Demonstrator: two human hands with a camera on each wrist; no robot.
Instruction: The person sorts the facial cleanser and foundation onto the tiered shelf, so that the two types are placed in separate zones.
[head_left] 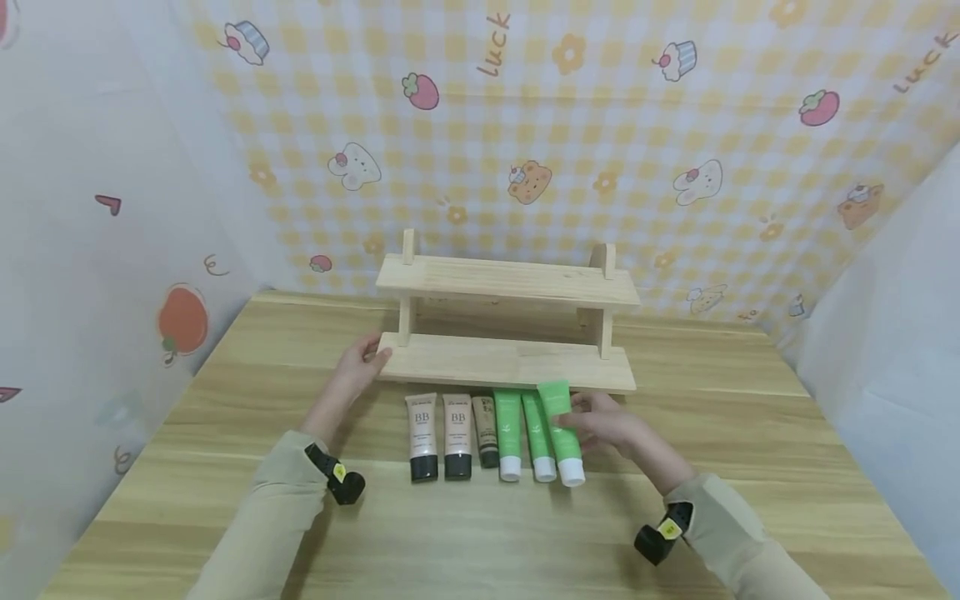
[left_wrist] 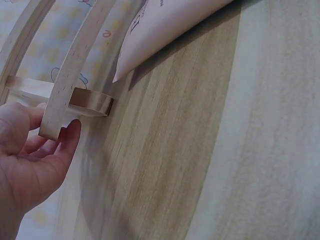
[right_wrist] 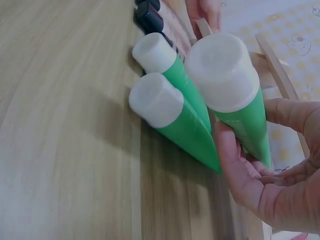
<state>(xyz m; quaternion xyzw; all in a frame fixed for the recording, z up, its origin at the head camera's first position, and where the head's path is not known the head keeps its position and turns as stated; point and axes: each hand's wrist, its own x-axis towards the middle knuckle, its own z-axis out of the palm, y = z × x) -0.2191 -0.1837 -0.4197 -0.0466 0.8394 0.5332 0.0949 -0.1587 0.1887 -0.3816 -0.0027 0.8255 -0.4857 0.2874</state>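
A two-tier wooden shelf (head_left: pixel 465 358) stands at the back of the table. My left hand (head_left: pixel 358 367) grips the left end of its lower board, thumb on top and fingers beneath, as the left wrist view shows. My right hand (head_left: pixel 606 423) pinches a green tube (head_left: pixel 558 408) with a white cap, lifted off the table in front of the shelf. Two more green tubes, one (head_left: pixel 508 429) and a slimmer-looking one (head_left: pixel 537 429), lie beside it. Further left are a small brownish tube (head_left: pixel 486 425) and two pinkish BB tubes, one (head_left: pixel 457 429) and another (head_left: pixel 422 429), with black caps.
The wooden table (head_left: pixel 480 542) reaches toward me below the row of tubes. Behind the shelf hangs a yellow checked cloth (head_left: pixel 465 133) with cartoon prints. White printed cloth (head_left: pixel 112 292) closes the left side, and a pale cloth (head_left: pixel 892 308) the right.
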